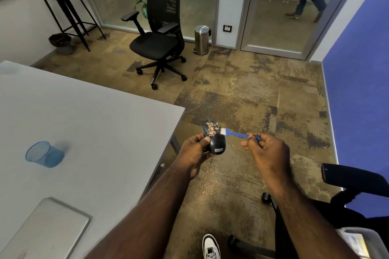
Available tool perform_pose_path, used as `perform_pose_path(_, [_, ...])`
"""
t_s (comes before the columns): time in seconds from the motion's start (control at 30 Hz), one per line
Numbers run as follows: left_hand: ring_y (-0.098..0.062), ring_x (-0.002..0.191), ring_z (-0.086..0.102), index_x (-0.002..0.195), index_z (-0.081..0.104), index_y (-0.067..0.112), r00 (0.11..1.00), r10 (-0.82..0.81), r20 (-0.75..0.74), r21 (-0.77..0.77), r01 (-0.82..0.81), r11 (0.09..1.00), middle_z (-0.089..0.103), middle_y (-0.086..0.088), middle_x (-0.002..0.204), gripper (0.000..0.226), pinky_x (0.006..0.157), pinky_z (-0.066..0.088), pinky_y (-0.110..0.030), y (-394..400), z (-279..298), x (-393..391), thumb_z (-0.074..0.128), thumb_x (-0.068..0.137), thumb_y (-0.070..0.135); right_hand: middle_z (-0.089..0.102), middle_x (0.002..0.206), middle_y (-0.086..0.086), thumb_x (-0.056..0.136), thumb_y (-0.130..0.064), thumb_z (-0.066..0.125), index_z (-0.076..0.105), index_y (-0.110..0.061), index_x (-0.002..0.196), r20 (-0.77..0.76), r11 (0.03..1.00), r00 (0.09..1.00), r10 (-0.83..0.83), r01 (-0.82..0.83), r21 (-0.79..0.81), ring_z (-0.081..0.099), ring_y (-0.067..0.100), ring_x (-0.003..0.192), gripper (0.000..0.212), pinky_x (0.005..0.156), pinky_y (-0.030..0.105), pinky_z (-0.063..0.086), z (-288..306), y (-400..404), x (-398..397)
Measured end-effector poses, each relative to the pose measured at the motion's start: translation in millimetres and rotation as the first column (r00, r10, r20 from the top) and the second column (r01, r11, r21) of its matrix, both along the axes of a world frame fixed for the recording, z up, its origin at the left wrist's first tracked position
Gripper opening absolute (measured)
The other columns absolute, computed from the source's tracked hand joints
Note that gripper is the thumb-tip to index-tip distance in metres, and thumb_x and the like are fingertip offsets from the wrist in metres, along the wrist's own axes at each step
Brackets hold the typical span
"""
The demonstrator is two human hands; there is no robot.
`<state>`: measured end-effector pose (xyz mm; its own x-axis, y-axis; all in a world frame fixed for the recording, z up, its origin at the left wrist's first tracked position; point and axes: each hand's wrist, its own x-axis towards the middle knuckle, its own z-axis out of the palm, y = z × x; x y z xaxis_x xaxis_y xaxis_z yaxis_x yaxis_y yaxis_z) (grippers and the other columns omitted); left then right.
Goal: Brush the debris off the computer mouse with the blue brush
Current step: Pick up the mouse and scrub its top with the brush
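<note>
My left hand (194, 149) grips a black computer mouse (213, 137) in the air just off the table corner, thumb on its top. Pale brown debris speckles the front half of the mouse. My right hand (266, 147) pinches the handle of a small blue brush (235, 133). The brush points left, and its white bristles touch the right side of the mouse near the debris. Fine crumbs lie on the carpet below the hands.
A grey table (90, 124) fills the left, with a blue mesh cup (44, 154) on its side and a closed laptop (45, 231). A black office chair (159, 42) and a steel bin (202, 39) stand farther off. Another chair's armrest (353, 177) is at right.
</note>
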<state>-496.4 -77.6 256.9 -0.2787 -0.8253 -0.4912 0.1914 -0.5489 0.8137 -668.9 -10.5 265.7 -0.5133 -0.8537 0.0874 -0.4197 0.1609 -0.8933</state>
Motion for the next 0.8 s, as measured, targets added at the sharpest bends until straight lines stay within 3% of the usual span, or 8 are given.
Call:
perform_pose_path(0.07, [-0.010,0.074,0.069,0.102,0.068,0.009,1.000,-0.006,-0.007,0.003,0.006,1.000,0.074,-0.003,0.088,0.025,0.061,0.056,-0.022,1,0,0,0.043,0.099,0.007,0.071,0.069,-0.034,0.091,-0.022,0.064,0.075,-0.021,0.098,-0.008,1.000,1.000,-0.011,0.011,-0.014,0.067,0.007,0.047,0.013,0.038,0.020,0.043,0,-2,-4])
perform_pose_path(0.17, [-0.009,0.072,0.069,0.104,0.067,0.008,1.000,-0.008,-0.015,0.005,0.008,1.000,0.074,-0.003,0.086,0.025,0.061,0.056,-0.022,1,1,0,0.043,0.099,0.006,0.070,0.066,-0.034,0.090,-0.020,0.066,0.073,-0.028,0.092,-0.014,0.998,0.998,0.059,-0.059,-0.003,0.067,-0.010,0.054,0.011,0.044,0.007,0.044,3,-1,-1])
perform_pose_path(0.3, [-0.010,0.073,0.068,0.102,0.067,0.008,1.000,-0.012,-0.008,0.003,0.012,1.000,0.073,-0.003,0.085,0.024,0.061,0.056,-0.023,1,1,0,0.043,0.099,0.007,0.073,0.064,-0.021,0.093,-0.022,0.063,0.075,-0.023,0.092,-0.034,0.999,0.999,-0.026,0.027,0.035,0.074,0.006,0.061,0.012,0.052,0.027,0.058,0,-9,-11])
perform_pose_path(0.37, [-0.010,0.073,0.067,0.098,0.068,0.010,1.000,-0.014,-0.006,0.000,0.014,1.000,0.073,-0.002,0.084,0.025,0.062,0.056,-0.023,1,0,0,0.043,0.099,0.007,0.075,0.067,-0.021,0.093,-0.021,0.063,0.075,-0.021,0.091,-0.013,1.000,1.000,0.003,-0.003,0.007,0.074,0.001,0.065,0.012,0.057,0.018,0.057,0,-12,-11])
perform_pose_path(0.43, [-0.010,0.074,0.067,0.097,0.069,0.012,1.000,-0.019,-0.003,-0.003,0.019,1.000,0.074,-0.001,0.083,0.026,0.064,0.056,-0.023,1,-1,0,0.044,0.099,0.008,0.073,0.064,-0.026,0.092,-0.020,0.064,0.074,-0.023,0.091,-0.009,0.999,0.999,0.045,-0.045,0.025,0.071,-0.008,0.064,0.011,0.056,0.005,0.050,0,-14,-9])
perform_pose_path(0.57, [-0.012,0.077,0.067,0.099,0.069,0.012,1.000,-0.028,-0.001,0.003,0.028,1.000,0.074,-0.003,0.085,0.025,0.069,0.055,-0.026,0,-3,1,0.044,0.099,0.009,0.073,0.062,-0.020,0.093,-0.022,0.063,0.074,-0.025,0.090,0.013,0.998,0.999,-0.032,0.031,0.046,0.072,-0.006,0.064,0.011,0.053,0.008,0.050,0,-21,-14])
perform_pose_path(0.7, [-0.013,0.080,0.067,0.098,0.069,0.012,0.999,-0.034,-0.012,0.003,0.034,0.999,0.074,-0.002,0.086,0.026,0.073,0.055,-0.028,-2,-4,1,0.044,0.099,0.008,0.073,0.064,-0.026,0.091,-0.021,0.064,0.072,-0.027,0.088,0.039,0.997,0.998,0.050,-0.052,0.053,0.072,-0.008,0.064,0.010,0.054,0.005,0.050,2,-22,-9])
perform_pose_path(0.8, [-0.016,0.084,0.066,0.101,0.069,0.012,0.999,-0.040,-0.013,0.002,0.040,0.999,0.073,-0.006,0.092,0.025,0.078,0.054,-0.032,-3,-6,1,0.044,0.099,0.008,0.070,0.058,-0.028,0.092,-0.021,0.063,0.071,-0.026,0.090,0.032,0.997,0.999,-0.028,0.025,0.079,0.070,-0.011,0.062,0.010,0.051,0.008,0.049,3,-26,-13])
